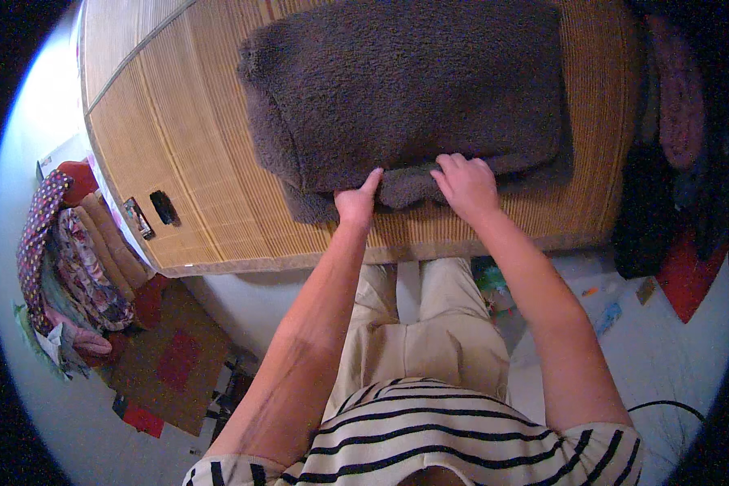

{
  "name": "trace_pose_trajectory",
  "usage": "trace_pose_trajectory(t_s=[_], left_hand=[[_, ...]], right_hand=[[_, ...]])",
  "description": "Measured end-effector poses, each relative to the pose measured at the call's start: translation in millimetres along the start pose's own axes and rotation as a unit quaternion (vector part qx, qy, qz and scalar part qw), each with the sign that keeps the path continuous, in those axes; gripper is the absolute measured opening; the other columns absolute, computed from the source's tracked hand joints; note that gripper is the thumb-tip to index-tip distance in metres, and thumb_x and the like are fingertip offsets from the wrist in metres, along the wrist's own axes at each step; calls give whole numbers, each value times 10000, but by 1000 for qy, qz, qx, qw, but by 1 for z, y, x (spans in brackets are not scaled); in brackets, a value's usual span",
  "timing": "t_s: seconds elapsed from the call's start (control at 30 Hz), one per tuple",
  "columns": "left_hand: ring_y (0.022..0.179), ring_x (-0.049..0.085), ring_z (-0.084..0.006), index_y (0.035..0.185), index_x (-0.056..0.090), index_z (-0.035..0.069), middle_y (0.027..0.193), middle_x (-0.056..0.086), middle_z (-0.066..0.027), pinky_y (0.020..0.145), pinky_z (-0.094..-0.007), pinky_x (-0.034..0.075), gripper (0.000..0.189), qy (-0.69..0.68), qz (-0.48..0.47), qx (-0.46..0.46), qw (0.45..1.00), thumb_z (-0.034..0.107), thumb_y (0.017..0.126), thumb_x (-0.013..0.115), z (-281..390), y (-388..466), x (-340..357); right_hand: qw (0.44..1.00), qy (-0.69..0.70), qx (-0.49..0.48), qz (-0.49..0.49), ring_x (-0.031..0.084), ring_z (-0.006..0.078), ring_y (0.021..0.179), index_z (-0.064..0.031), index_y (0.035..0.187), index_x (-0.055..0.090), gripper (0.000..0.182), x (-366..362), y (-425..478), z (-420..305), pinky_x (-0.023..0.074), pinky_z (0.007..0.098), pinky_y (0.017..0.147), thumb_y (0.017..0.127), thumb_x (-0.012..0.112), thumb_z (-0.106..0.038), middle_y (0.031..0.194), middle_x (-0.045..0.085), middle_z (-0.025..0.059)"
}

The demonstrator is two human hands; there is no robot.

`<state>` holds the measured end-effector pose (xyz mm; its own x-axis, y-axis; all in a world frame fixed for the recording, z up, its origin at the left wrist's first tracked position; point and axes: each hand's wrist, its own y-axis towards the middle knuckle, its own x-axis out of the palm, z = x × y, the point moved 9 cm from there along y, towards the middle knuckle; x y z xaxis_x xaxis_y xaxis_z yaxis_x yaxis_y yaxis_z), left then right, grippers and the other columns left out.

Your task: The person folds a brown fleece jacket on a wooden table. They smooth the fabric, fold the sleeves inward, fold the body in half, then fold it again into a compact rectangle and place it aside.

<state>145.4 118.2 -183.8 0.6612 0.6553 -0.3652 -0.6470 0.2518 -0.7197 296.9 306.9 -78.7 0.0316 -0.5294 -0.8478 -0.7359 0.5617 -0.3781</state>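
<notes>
A dark brown fleece blanket (401, 91), folded into a thick rectangle, lies on a bamboo slat mat (182, 152) that covers a bed. My left hand (358, 197) grips the blanket's near edge, with the thumb on top and the fingers hidden in or under the fabric. To its right, my right hand (469, 185) has its bent fingers on the same near edge. Between the two hands the edge bulges out in a rumpled fold. A lower layer sticks out at the blanket's near left corner.
Folded textiles (91, 261) are piled on a chair or stand at the left. Two small dark items, one of them a black patch (164, 207), lie on the mat's left part. Dark clothes (650, 200) hang at the right. Small objects lie on the floor below the bed.
</notes>
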Motion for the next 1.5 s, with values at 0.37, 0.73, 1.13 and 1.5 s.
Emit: trace_pose_trajectory(t_s=[0.37,0.73,1.13,1.5], left_hand=[[1043,584,-258,1181,545,-76,1172,612,-148,931,-336,440,670,7,-63,-35,997,275,691,837,15,-24,10],[684,556,-113,889,634,-12,791,622,-41,596,-277,454,384,61,-177,-1,982,349,812,738,31,-44,-38],[1142,513,-225,1372,377,21,1287,519,-131,918,-344,431,647,-43,-99,74,991,418,906,588,121,85,-139],[949,630,-268,1189,521,-39,1084,637,-133,821,-386,510,524,-102,-216,-6,971,331,845,661,132,104,-98]], right_hand=[[962,39,-47,268,338,318,1341,-236,1364,460,614,-72,26,-47,215,547,1101,796,668,-345,1460,344,129],[979,-56,-18,195,318,314,1335,-262,1404,398,650,-11,63,-26,210,538,1110,816,633,-406,1460,326,131],[902,275,-83,324,368,381,1318,-43,1396,375,589,-144,63,-56,307,406,1095,864,607,-147,1443,363,210],[926,280,16,253,314,355,1356,-108,1444,306,603,-53,122,-17,284,399,1113,910,549,-247,1511,255,167]])
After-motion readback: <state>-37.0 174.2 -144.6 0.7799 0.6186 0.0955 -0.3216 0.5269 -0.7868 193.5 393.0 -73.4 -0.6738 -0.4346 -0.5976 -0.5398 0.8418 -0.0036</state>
